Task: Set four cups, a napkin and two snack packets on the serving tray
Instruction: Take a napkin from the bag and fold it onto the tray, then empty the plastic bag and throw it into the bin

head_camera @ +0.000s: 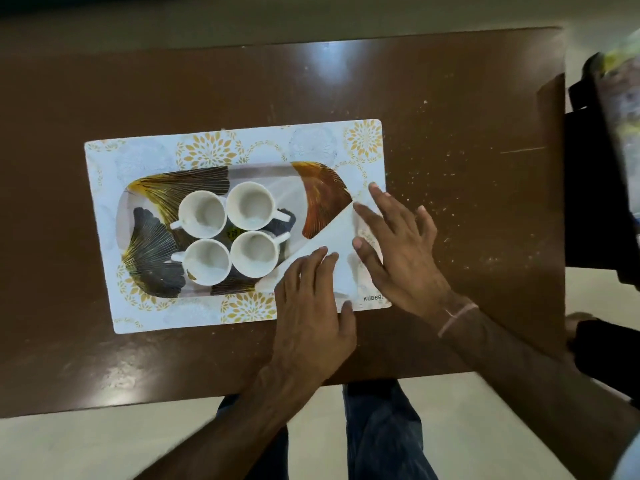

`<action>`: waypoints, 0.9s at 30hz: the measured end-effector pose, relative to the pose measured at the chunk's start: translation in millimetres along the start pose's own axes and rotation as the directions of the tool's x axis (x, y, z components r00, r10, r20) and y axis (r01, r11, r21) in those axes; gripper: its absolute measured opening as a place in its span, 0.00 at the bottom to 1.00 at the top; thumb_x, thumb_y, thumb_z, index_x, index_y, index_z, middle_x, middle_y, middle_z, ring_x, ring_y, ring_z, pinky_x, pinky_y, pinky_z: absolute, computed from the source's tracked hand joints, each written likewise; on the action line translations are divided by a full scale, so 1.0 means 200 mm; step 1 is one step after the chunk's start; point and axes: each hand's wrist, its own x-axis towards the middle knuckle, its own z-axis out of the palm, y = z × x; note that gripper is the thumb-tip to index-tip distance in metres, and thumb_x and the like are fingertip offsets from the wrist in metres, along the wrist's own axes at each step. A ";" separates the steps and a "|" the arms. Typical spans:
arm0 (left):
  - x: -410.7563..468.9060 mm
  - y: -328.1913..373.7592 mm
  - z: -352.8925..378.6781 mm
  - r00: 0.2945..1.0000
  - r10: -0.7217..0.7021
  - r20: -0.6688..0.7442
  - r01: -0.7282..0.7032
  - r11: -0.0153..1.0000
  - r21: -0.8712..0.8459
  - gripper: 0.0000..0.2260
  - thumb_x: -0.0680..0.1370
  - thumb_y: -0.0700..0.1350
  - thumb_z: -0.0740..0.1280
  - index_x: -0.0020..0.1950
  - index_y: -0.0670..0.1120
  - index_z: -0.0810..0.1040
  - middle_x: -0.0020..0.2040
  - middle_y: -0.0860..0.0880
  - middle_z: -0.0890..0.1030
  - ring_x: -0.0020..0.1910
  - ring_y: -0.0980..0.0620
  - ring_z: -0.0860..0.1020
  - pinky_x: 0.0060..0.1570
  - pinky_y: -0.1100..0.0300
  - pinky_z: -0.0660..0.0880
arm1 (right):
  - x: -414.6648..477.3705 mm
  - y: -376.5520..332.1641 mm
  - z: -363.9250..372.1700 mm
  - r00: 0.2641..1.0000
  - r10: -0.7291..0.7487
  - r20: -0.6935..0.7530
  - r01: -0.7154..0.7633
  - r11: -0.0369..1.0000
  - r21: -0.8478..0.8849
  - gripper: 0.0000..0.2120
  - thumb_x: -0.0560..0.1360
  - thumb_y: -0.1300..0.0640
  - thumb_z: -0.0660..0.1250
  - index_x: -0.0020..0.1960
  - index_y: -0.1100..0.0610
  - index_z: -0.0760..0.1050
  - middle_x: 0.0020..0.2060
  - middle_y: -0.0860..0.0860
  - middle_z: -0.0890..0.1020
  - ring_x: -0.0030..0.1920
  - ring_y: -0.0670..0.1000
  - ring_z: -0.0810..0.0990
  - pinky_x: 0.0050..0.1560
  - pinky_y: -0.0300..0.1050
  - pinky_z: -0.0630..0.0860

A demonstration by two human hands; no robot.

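Several white cups [228, 233] stand close together, mouths up, in the middle of the leaf-patterned serving tray [322, 192]. A white napkin [341, 237] folded into a triangle lies over the tray's right end. My left hand [311, 306] lies flat on the napkin's lower part, fingers spread. My right hand [398, 244] presses flat on its right side. Neither hand grips anything. A blurred packet-like thing [620, 109] shows at the far right edge; I cannot make out what it is.
The tray sits on a white placemat [214, 150] with gold flower prints, on a brown table [450, 98] speckled with crumbs. A dark chair or stand [588, 202] is to the right of the table. My legs show below the near edge.
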 end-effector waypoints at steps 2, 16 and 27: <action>0.12 0.09 0.00 0.998 0.046 -0.046 -0.048 0.998 -0.038 0.23 0.72 0.50 0.70 0.65 0.46 0.74 0.64 0.45 0.78 0.63 0.44 0.75 0.64 0.45 0.70 | 0.02 0.05 -0.08 0.989 0.098 -0.115 -0.083 0.989 0.125 0.22 0.83 0.44 0.54 0.74 0.50 0.68 0.79 0.50 0.63 0.77 0.52 0.62 0.75 0.62 0.53; 0.88 1.03 0.37 0.906 0.375 0.198 -0.357 0.926 -0.120 0.10 0.76 0.51 0.69 0.56 0.51 0.76 0.46 0.56 0.78 0.48 0.54 0.76 0.56 0.52 0.73 | -0.07 1.02 -0.68 0.592 0.631 -0.501 -0.293 0.748 0.596 0.09 0.80 0.52 0.65 0.56 0.54 0.78 0.59 0.54 0.77 0.46 0.39 0.77 0.47 0.27 0.70; 1.04 1.80 0.91 0.721 0.645 0.255 -0.641 0.760 -0.111 0.17 0.72 0.59 0.69 0.53 0.48 0.76 0.47 0.52 0.78 0.53 0.48 0.77 0.51 0.52 0.68 | -0.32 1.70 -0.83 0.056 0.983 -0.176 -0.244 0.185 0.952 0.11 0.75 0.61 0.65 0.57 0.58 0.73 0.54 0.56 0.77 0.52 0.53 0.79 0.59 0.51 0.76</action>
